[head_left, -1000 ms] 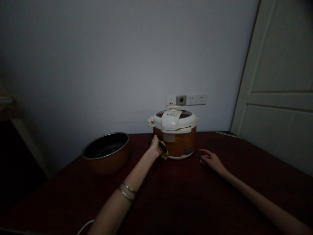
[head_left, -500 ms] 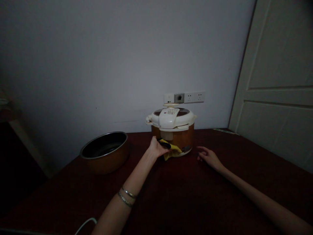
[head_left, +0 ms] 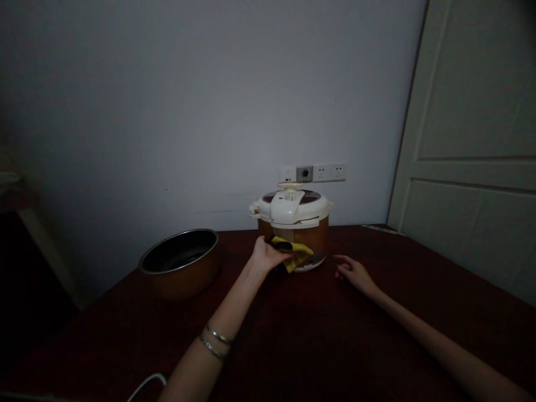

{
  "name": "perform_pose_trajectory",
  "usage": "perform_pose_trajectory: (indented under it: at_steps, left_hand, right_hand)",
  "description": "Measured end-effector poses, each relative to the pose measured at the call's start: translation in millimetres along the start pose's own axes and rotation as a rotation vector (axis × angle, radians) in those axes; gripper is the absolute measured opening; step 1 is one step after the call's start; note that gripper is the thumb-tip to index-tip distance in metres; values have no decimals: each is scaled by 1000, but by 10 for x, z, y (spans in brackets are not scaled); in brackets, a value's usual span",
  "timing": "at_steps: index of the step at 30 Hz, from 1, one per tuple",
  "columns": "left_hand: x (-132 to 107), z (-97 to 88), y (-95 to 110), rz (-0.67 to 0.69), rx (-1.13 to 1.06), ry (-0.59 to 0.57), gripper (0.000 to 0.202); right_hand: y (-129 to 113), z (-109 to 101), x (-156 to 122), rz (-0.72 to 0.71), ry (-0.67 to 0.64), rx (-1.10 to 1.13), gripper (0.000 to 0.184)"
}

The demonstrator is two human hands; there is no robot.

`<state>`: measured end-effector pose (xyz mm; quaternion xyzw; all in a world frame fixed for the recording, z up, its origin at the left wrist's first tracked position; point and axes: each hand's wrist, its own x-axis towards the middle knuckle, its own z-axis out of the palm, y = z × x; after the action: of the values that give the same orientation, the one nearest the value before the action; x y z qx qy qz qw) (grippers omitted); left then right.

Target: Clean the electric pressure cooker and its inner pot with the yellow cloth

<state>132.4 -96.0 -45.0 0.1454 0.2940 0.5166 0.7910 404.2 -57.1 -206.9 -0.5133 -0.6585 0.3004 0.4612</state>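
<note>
The electric pressure cooker [head_left: 288, 215], in the head view, stands upright just beyond and right of our left hand's [head_left: 267, 257] fingers. They grip a yellow-and-black cloth [head_left: 302, 254], its long axis running rightward from them across the lower front. Our right hand [head_left: 354, 274], loosely curled, seemingly empty, is farther; the cooker lies left beyond its fingertips.

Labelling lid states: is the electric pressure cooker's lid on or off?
On: the white lid covers the top of the brown cooker body, with no inner cavity showing. Locked or not: cannot tell.
</note>
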Motion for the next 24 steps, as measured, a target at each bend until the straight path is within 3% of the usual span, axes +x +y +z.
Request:
perform_pose_trajectory:
  at_steps: [3,5,9,14,18,24]
  left_hand:
    - [-9,90,88,-3,25,-74,54]
    - [23,76,45,-19,24,-56,56]
    - [130,-125,-187,-62,5,37,57]
    - [210,-336,-323,-46,-82,24,58]
    - [167,-339,-200,-100,-38,30,64]
    - [-32,-185,171,-78,79,-59,65]
  right_hand:
    - [-16,3,-7,7,6,-13,51]
    - [-27,4,-10,13,8,-22,49]
    - [-38,4,-14,8,-8,-40,47]
    - [-75,5,-24,10,-14,-36,49]
    - [-122,4,-34,10,-13,-36,52]
    - [-146,-20,-59,-5,-21,-114,50]
